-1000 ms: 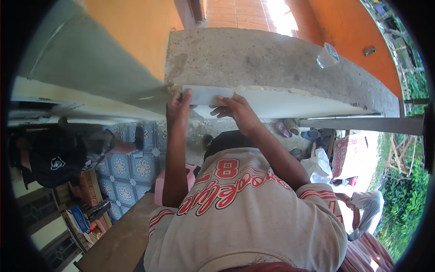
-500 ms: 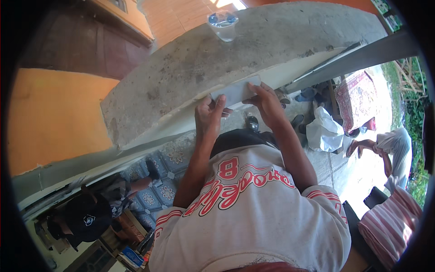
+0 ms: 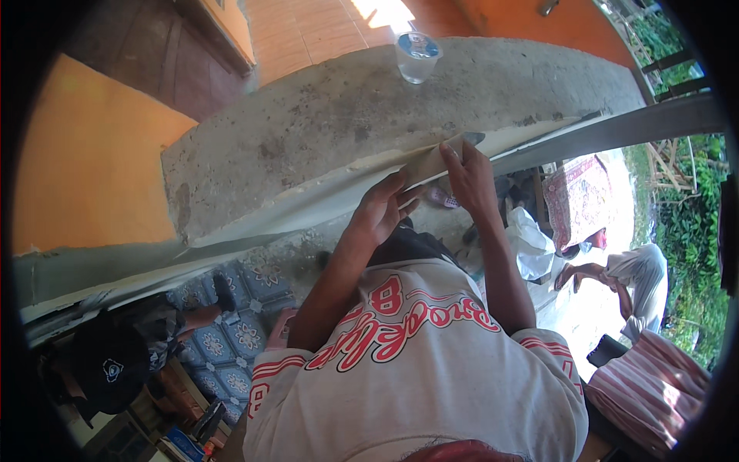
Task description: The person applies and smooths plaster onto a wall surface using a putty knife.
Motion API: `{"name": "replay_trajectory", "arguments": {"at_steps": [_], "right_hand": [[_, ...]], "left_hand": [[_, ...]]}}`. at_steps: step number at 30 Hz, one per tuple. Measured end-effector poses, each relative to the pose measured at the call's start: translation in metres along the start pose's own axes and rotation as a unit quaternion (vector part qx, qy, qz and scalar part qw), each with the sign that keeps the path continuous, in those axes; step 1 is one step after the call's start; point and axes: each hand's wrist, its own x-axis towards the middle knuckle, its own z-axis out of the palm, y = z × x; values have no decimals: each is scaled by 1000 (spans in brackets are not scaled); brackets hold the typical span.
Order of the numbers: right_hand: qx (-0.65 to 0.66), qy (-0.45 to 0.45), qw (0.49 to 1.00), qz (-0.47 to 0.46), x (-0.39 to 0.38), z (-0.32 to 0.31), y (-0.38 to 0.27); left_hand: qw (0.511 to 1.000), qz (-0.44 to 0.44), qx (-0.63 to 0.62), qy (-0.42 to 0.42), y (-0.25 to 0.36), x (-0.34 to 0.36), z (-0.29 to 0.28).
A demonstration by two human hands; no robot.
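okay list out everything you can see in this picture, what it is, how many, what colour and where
concrete ledge: one, grey, stained, across the upper middle
flat tool: one, pale with a darker tip, pressed along the ledge's front edge under both hands
plastic cup: one, clear with a blue-printed lid, standing on the ledge's far side
wall: one, orange, at left
patterned tiles: several, blue and white, below at lower left
person in a black cap: one, lower left
person in pale clothes: one, bending, at right
striped cloth: one, red and white, lower right
shirt: one, beige with red print, lower middle
left hand: one, on the tool's near end
right hand: one, on the tool's far end
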Motion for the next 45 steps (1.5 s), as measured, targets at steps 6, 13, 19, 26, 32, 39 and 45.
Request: {"name": "replay_trajectory", "arguments": {"at_steps": [6,13,19,26,32,39,45], "right_hand": [[46,-182,982,-25,-62,112,-48],[273,-369,885,81,-107,225,-84],[438,-382,763,281,-99,235,-82],[545,-354,708,277,-54,171,-33],[542,-284,752,246,-1,60,50],[477,-94,837,251,62,-79,136],[213,44,964,153,93,-167,149]], "left_hand": [[990,70,-69,98,48,-96,-96],[944,183,123,246,118,-214,-146],[866,297,272,298,109,-218,-120],[800,295,418,313,79,-143,-56],[815,253,427,299,17,-37,16],[981,44,156,104,-42,79,98],[991,-25,130,37,-69,135,130]]}}
